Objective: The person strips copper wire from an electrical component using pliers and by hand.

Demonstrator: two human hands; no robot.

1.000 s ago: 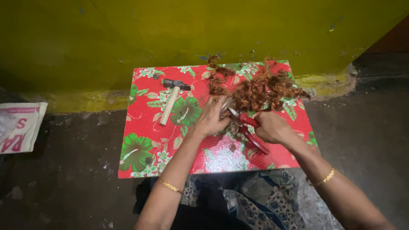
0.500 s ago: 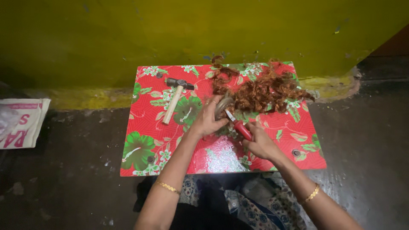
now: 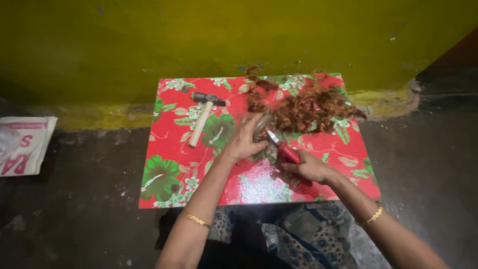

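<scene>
Head view: yellow wall (image 3: 199,40) behind, dark floor (image 3: 74,199) below, a white sack (image 3: 22,144) at far left. Red floral table (image 3: 174,169) bears a brown fibre heap (image 3: 308,107) at its far right and a hammer (image 3: 203,117) at far left. Left hand (image 3: 244,142), fingers curled shut, grips a small grey coil (image 3: 261,127) just before the heap. Right hand (image 3: 311,169) is clamped on red-handled cutters (image 3: 286,152), their tip touching the coil. Gold bangles (image 3: 196,218) circle both wrists.
</scene>
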